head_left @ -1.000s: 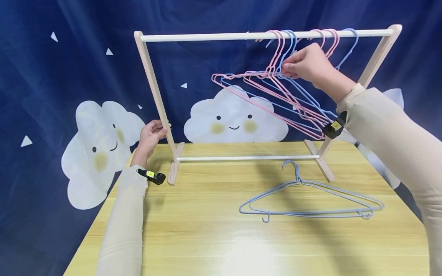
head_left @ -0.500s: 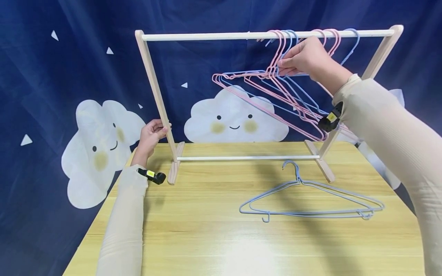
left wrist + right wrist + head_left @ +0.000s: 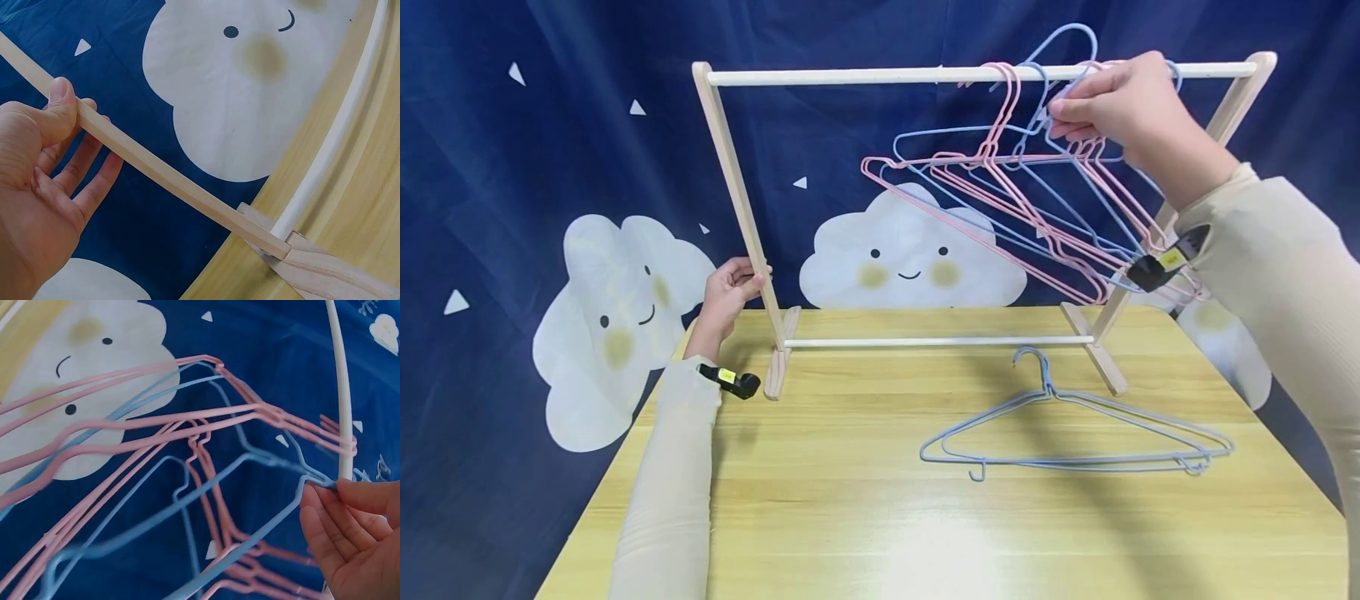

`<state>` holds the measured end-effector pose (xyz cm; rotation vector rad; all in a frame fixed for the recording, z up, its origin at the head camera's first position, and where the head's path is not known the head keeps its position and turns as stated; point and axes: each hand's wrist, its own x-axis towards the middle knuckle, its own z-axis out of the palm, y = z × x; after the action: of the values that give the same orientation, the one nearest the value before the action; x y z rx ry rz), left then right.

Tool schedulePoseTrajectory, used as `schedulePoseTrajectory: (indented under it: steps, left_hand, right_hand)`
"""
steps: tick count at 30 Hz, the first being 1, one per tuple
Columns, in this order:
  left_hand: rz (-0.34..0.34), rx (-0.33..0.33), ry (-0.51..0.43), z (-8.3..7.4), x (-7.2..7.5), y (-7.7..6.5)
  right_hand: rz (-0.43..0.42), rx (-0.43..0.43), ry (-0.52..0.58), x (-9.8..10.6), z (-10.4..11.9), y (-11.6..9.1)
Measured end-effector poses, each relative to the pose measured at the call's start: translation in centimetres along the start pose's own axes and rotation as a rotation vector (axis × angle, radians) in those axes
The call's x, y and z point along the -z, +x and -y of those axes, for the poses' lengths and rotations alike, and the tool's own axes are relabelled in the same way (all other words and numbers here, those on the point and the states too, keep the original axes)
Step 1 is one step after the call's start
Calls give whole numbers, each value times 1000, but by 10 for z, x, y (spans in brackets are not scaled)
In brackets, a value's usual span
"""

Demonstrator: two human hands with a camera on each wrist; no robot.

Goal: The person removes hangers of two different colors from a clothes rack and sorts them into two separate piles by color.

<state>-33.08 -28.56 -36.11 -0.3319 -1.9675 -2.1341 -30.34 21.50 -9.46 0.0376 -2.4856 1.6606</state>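
Observation:
My right hand [image 3: 1138, 104] pinches a blue clothes hanger [image 3: 1069, 27] at the base of its neck. That hanger's hook rises above the rack's white top bar [image 3: 850, 78], and its body tilts down to the right. In the right wrist view, thumb and fingertips meet on the blue wire [image 3: 262, 532]. Pink hangers [image 3: 156, 417] and other blue ones hang from the bar close to this hand, partly overlapping. At the rack's left side, my left hand [image 3: 730, 292] grips the wooden post [image 3: 169, 178], thumb in front and fingers behind.
Two overlapping blue hangers [image 3: 1047, 375] lie on the wooden table [image 3: 820, 517], in front of the rack's lower white rod [image 3: 925, 342]. The right wooden post [image 3: 1236, 108] stands behind my right forearm. A dark blue curtain with clouds [image 3: 910, 250] hangs behind.
My right hand has moved right and slightly up, taking a blue hanger whose hook has come up above the bar. My left hand stays on the post.

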Motion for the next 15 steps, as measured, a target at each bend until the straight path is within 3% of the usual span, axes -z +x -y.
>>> schedulePoseTrajectory:
  steps: [7, 15]
  left_hand:
    - [-1, -13, 24, 7, 3, 4]
    - [-2, -3, 26, 4, 2, 5]
  right_hand:
    - [28, 31, 112, 22, -34, -17]
    - [78, -1, 31, 31, -80, -35]
